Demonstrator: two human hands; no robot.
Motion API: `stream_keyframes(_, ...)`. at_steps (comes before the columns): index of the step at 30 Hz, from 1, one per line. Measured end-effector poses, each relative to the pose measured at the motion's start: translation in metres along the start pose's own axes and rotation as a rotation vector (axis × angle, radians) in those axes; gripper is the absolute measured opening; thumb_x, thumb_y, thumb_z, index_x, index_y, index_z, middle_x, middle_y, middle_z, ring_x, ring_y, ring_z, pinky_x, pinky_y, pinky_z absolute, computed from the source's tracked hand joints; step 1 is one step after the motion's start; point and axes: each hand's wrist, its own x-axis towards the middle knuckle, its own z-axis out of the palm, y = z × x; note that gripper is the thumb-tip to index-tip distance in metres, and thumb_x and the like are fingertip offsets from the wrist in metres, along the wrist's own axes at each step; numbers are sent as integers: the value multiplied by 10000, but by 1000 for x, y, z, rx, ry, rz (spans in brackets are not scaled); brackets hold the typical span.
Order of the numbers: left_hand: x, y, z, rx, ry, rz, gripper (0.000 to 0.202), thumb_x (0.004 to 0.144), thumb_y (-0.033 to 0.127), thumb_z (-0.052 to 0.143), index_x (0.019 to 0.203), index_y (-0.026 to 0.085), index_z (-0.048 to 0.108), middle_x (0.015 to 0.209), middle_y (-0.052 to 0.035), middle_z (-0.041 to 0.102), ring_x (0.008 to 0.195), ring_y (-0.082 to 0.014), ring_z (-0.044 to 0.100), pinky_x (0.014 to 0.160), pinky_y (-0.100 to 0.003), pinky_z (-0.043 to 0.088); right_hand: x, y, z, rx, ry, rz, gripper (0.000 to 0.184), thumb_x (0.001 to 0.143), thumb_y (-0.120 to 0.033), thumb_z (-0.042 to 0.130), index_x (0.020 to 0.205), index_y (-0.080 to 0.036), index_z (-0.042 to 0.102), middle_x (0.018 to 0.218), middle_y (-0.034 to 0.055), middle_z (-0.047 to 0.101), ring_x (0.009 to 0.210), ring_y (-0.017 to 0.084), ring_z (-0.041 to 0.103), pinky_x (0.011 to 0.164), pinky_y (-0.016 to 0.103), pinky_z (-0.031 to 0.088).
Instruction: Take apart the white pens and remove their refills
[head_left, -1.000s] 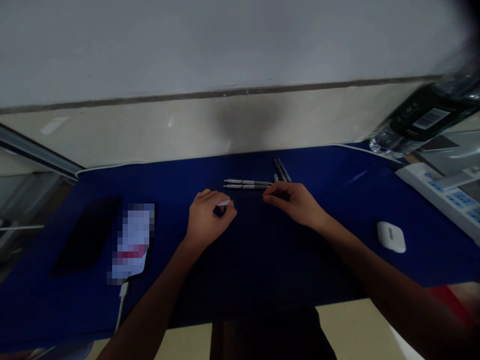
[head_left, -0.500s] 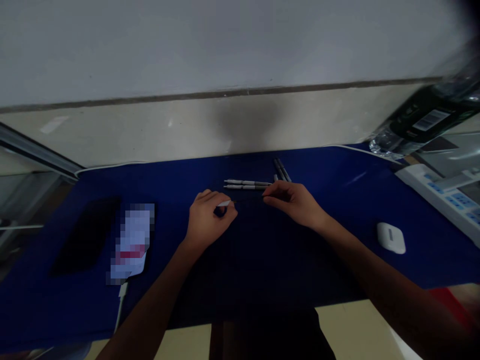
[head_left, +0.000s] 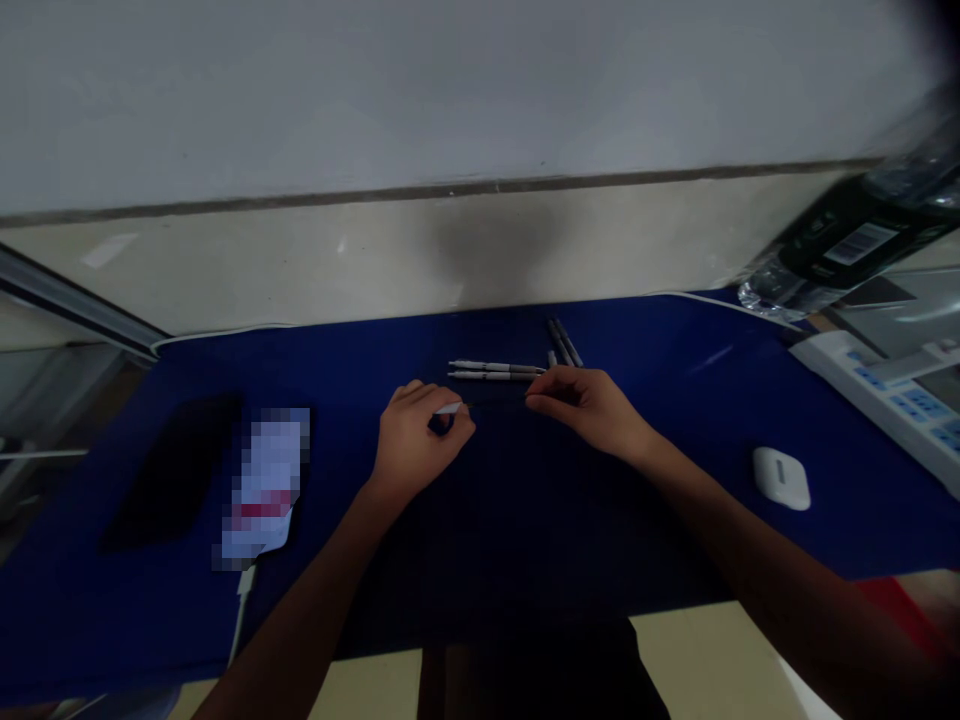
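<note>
My left hand (head_left: pixel 416 448) and my right hand (head_left: pixel 589 408) hold a thin dark pen (head_left: pixel 495 403) level between them. A small white strip (head_left: pixel 448 408) shows at its left end, pinched in my left fingers. My right thumb and finger grip the other end. Just beyond the hands, two silver-grey pens (head_left: pixel 495 370) lie side by side on the blue mat (head_left: pixel 675 420), and several dark pens (head_left: pixel 562 342) lie angled beside their right ends, partly behind my right hand.
A black phone (head_left: pixel 172 472) and a pixelated paper card (head_left: pixel 266 485) with a white cable lie left on the mat. A white earbud case (head_left: pixel 781 478) sits right, near a white keyed device (head_left: pixel 877 395). A water bottle (head_left: pixel 847 240) stands top right, against a wall.
My hands keep the same hold on the dark pen. The whole view drifts only slightly.
</note>
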Motion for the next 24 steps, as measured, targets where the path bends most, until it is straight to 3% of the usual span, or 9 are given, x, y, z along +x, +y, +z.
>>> stream_keyframes(4, -1, 0, 0, 8, -1, 8, 157, 819, 193, 538, 675, 196, 599, 638, 9, 617, 609, -152, 536, 674, -323, 422, 0, 1, 0, -14, -9, 30, 307, 881, -463, 591, 810, -182, 691, 685, 12, 636, 612, 135, 568, 556, 258, 414)
stream_keyframes(7, 0, -1, 0, 23, -35, 3, 159, 837, 205, 538, 690, 197, 598, 620, 13, 595, 616, -156, 522, 679, -324, 416, 0, 0, -1, -25, 15, 5, 273, 866, -449, 621, 818, -189, 691, 695, 3, 636, 619, 131, 566, 563, 253, 409)
stream_keyframes(15, -7, 3, 11, 53, -285, 49, 151, 914, 289, 519, 850, 196, 619, 744, -24, 639, 753, -202, 547, 743, -361, 410, -6, -4, 17, -224, 8, -156, 183, 885, -357, 629, 822, -200, 698, 791, 21, 693, 702, 153, 615, 629, 261, 425)
stream_keyframes(20, -10, 4, 16, 46, -309, 46, 171, 920, 312, 526, 817, 196, 599, 737, -24, 630, 766, -207, 546, 751, -368, 409, -9, 1, 28, -344, -16, -214, 280, 934, -367, 561, 751, -181, 664, 709, 23, 658, 642, 144, 592, 595, 265, 391)
stream_keyframes(24, -9, 4, 15, 27, -294, 34, 178, 930, 313, 515, 828, 200, 607, 732, -18, 632, 747, -200, 547, 740, -363, 407, -7, -4, 21, -331, 0, -201, 305, 952, -408, 516, 816, -191, 681, 771, 35, 686, 682, 157, 616, 615, 272, 410)
